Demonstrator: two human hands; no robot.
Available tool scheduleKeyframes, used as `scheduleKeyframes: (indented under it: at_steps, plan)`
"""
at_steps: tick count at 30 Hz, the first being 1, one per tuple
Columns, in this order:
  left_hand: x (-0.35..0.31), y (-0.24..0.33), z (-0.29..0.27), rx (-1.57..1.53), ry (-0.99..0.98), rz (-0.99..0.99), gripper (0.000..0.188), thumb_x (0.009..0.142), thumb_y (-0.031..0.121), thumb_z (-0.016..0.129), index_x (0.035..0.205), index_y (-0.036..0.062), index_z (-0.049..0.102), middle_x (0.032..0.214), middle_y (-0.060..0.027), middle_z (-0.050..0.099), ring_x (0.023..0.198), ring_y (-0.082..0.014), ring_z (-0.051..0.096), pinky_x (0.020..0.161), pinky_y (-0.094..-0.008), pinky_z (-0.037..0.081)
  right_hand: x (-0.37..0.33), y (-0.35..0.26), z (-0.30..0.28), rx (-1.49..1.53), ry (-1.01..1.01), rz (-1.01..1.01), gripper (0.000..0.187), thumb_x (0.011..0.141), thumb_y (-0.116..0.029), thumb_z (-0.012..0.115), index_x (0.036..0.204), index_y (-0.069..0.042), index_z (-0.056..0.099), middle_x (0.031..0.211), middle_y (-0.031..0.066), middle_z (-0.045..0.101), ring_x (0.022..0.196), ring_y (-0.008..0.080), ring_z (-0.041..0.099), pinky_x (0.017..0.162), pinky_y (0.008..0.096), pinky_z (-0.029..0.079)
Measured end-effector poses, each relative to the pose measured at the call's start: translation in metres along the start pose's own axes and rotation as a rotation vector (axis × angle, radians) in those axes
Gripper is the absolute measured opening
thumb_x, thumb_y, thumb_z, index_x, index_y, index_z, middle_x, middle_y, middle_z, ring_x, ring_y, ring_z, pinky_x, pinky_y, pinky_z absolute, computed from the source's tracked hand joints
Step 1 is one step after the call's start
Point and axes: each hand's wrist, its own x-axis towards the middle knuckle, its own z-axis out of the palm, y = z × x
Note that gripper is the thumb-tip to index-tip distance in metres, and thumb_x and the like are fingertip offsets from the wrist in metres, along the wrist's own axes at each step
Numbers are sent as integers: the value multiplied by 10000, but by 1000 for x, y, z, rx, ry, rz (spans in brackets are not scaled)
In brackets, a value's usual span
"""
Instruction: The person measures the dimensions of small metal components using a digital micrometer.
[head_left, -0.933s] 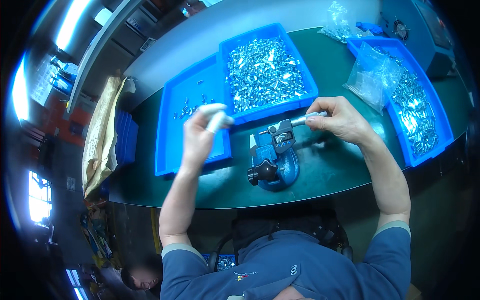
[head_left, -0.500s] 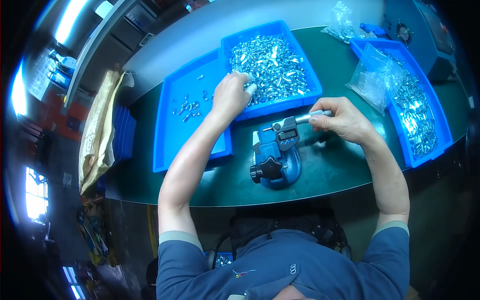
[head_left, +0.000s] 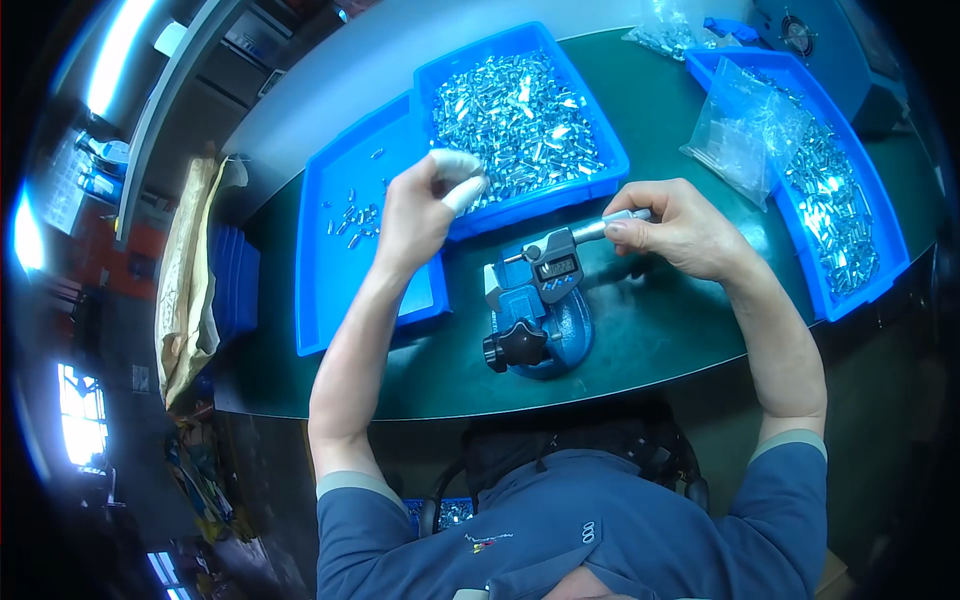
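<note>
My left hand (head_left: 415, 212) is over the near left edge of a blue tray (head_left: 612, 172) full of small shiny metal pins (head_left: 520, 120). White covers sit on its thumb and forefinger, whose tips are pinched together. Anything between them is too small to make out. My right hand (head_left: 680, 232) grips the silver thimble of a digital micrometer (head_left: 556, 268) between thumb and fingers. A blue stand (head_left: 568, 335) with a black star knob (head_left: 522, 343) holds the micrometer upright in front of me. I see nothing between its measuring faces.
To the left, a second blue tray (head_left: 325, 270) holds several scattered pins (head_left: 352, 220). At right, a long blue tray (head_left: 815, 275) contains more metal parts and a clear plastic bag (head_left: 750, 135). Another bag of parts (head_left: 665, 35) lies behind. Brown paper (head_left: 185, 290) stands beyond the table's left end.
My left hand has drawn back slightly toward me from the pins in the full tray. My right hand stays on the micrometer thimble. The whole view has shifted a little.
</note>
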Motion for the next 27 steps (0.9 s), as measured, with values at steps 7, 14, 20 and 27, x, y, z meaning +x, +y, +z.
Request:
scheduleKeyframes:
  at_steps: [7, 14, 20, 27]
  plan:
    - [-59, 0, -10, -504, -82, -133, 195, 863, 51, 719, 1057, 44, 697, 983, -37, 698, 906, -98, 631, 838, -259, 495, 2, 1, 4, -22, -9, 9, 299, 905, -287, 689, 967, 4, 671, 785, 42, 660, 738, 97, 600, 698, 244, 476]
    - [-68, 5, -3, -558, -132, -137, 226, 881, 86, 699, 1096, 16, 688, 1022, -129, 706, 916, -196, 670, 844, -333, 538, 3, 3, 5, -19, -14, 6, 320, 906, -313, 690, 968, 0, 671, 784, 46, 661, 745, 101, 603, 703, 252, 480]
    - [-68, 4, -1, -519, -135, -93, 236, 899, 81, 678, 1126, 16, 686, 1034, -100, 693, 933, -176, 656, 854, -314, 528, 3, 3, 4, -39, -14, 16, 325, 907, -319, 689, 971, -1, 668, 785, 43, 659, 750, 99, 601, 707, 253, 479]
    - [-68, -7, 0, -618, -85, -95, 235, 884, 103, 699, 1099, 22, 647, 989, -119, 699, 884, -177, 660, 831, -320, 525, 2, 3, 5, -31, -17, 7, 316, 913, -313, 685, 972, -4, 666, 786, 35, 655, 751, 94, 598, 705, 249, 477]
